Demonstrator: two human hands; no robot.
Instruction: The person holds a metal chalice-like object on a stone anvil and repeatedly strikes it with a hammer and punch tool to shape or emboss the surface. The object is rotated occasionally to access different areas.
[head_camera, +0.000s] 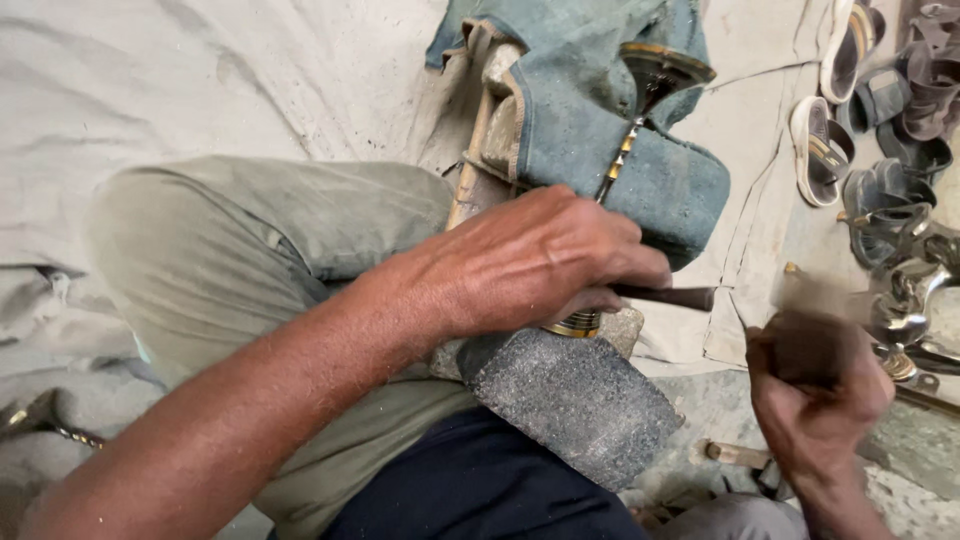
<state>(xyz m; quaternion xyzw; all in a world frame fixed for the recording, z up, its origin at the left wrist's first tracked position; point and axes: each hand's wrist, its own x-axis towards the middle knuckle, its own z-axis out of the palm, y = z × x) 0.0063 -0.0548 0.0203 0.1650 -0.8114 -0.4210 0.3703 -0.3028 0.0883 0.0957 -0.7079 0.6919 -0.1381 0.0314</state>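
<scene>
Two hands work low over a cloth-covered floor (200, 70) in the head view. The left hand (540, 262) reaches across a bent knee in pale green trousers (260, 230) and clenches around a dark rod-like tool (668, 296). The rod's far end sticks out past the fingers (630, 262) toward the right, while the rest is buried in the grip. Just below that fist, touching its underside, a ringed brass piece (575, 324) peeks out; it sits on a pale stone block (622, 328) beside a rough dark grey block (575, 400). Most of the brass piece is hidden by the hand.

The right hand (815, 390) is blurred, held to the right of the rod's free end and apart from it. Its fingers are curled into a fist around a brownish handle (805, 300) that rises out of the top of the grip; the blur hides what kind of tool this is.

Beyond the left hand, a worn blue denim cloth (600, 110) wraps a wooden support (470, 185). A slim brass stem (618, 155) runs up along the cloth to a dark disc with a brass rim (662, 66).

At the right edge, well apart from the hands, sandals (835, 110) lie on the floor, next to a heap of shiny metal parts (905, 290). A small wooden-handled tool (735, 455) lies on the floor near the right wrist.
</scene>
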